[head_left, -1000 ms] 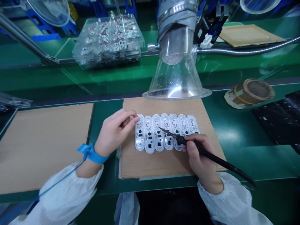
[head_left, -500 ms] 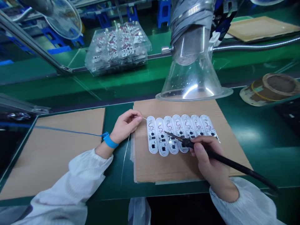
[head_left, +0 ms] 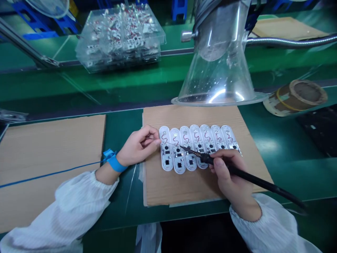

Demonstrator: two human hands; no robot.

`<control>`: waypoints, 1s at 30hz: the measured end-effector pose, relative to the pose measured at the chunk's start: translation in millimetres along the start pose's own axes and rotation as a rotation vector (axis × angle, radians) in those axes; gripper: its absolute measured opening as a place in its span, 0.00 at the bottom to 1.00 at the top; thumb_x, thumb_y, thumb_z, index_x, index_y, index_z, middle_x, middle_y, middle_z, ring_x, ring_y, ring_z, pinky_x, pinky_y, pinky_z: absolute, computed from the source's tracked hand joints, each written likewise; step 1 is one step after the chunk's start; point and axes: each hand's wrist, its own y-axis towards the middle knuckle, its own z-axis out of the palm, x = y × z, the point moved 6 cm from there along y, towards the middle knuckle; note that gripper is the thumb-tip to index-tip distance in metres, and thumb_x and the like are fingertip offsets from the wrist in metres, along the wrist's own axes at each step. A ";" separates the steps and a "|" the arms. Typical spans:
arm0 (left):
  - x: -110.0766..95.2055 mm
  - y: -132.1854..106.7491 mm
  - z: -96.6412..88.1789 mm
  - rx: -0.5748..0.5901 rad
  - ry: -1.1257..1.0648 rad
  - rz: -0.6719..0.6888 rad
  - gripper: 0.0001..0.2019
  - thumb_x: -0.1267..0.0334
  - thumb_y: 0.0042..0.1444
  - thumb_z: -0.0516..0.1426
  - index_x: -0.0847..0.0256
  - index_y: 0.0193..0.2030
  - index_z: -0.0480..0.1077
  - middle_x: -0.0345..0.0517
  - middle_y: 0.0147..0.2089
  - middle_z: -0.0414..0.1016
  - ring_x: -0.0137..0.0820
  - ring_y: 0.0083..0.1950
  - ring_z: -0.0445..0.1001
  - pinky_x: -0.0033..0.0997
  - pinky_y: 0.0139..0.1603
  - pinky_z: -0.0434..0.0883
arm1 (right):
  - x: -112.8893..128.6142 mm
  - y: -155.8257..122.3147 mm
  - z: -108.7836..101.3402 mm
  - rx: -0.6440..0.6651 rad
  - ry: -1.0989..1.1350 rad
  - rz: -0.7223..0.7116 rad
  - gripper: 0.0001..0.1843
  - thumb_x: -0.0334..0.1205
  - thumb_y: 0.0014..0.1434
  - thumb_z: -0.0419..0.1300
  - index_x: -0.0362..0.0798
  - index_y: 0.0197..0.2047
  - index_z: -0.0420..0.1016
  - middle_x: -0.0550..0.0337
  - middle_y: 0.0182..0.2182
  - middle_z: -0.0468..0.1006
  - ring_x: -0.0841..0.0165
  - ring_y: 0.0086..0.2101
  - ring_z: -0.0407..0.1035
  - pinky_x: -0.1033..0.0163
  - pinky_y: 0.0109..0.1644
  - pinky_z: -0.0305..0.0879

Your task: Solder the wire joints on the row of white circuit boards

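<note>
Boards [head_left: 196, 138], 7 in a row on cardboard [head_left: 184, 189], all w/ red wires [head_left: 175, 140]; 2nd prob. in work, done vs. left unclear. Hands apart: L hand [head_left: 142, 144] pinches thin wire [head_left: 169, 143], R hand [head_left: 233, 184] grips iron [head_left: 247, 179].

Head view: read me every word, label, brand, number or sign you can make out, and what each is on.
No text is readable.
White circuit boards: tiny markings, too small to read.
Black item at right: a small pale mark, too blurred to read.
Cardboard tube: no lettering can be made out.
</note>
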 end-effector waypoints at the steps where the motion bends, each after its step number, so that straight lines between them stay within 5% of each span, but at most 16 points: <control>1: 0.5 0.2 0.1 0.005 0.008 -0.003 0.04 0.68 0.68 0.62 0.58 0.42 0.70 0.30 0.27 0.61 0.22 0.23 0.54 0.22 0.23 0.56 | 1.0 0.5 0.3 0.003 -0.003 -0.006 0.07 0.47 0.77 0.66 0.54 0.49 0.80 0.61 0.32 0.80 0.65 0.27 0.75 0.59 0.30 0.72; 15: -4.4 0.3 3.2 0.021 0.124 0.119 0.05 0.71 0.69 0.62 0.58 0.43 0.71 0.26 0.24 0.55 0.21 0.22 0.54 0.22 0.24 0.58 | 14.1 5.1 5.1 0.045 -0.064 -0.075 0.05 0.44 0.76 0.66 0.54 0.47 0.78 0.64 0.32 0.80 0.68 0.28 0.76 0.64 0.33 0.73; 30: -4.7 -0.1 -6.0 -0.043 0.099 0.099 0.05 0.70 0.66 0.62 0.58 0.40 0.70 0.29 0.26 0.59 0.22 0.23 0.56 0.21 0.23 0.58 | 10.2 -5.4 0.4 -0.019 0.021 -0.010 0.06 0.45 0.77 0.66 0.53 0.50 0.79 0.62 0.32 0.79 0.66 0.29 0.75 0.61 0.35 0.73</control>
